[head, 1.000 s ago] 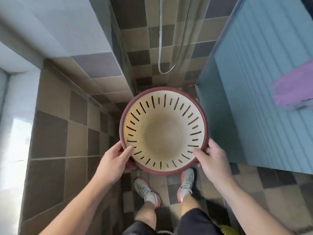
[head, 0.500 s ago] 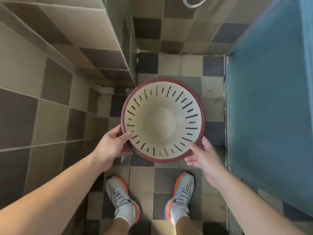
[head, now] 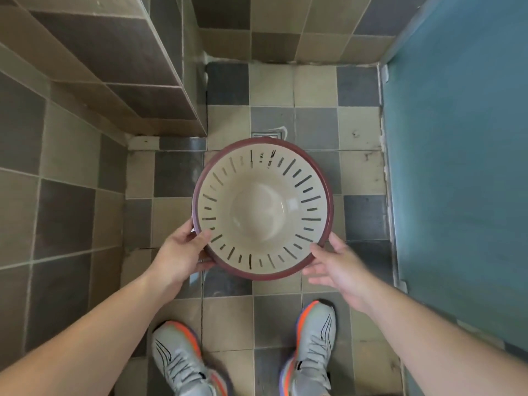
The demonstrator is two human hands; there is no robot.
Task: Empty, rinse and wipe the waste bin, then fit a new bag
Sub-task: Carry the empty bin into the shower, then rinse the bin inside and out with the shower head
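Observation:
The waste bin (head: 263, 208) is round and beige, with slotted walls and a dark red rim. I look straight down into it, and its inside holds nothing. It hangs over the checkered floor in front of my feet. My left hand (head: 181, 251) grips the rim at the lower left, thumb inside the wall. At the lower right, my right hand (head: 338, 267) has its thumb on the rim and its fingers spread loosely under it.
A floor drain (head: 268, 134) lies just beyond the bin's far rim. A tiled wall with a stepped ledge (head: 114, 90) stands at the left, a blue panel (head: 457, 167) at the right. My shoes (head: 183, 364) are on the floor tiles below.
The bin has come down toward the floor and my view has tilted down with it. The shower hose and the purple cloth have left the view. My right fingers have loosened.

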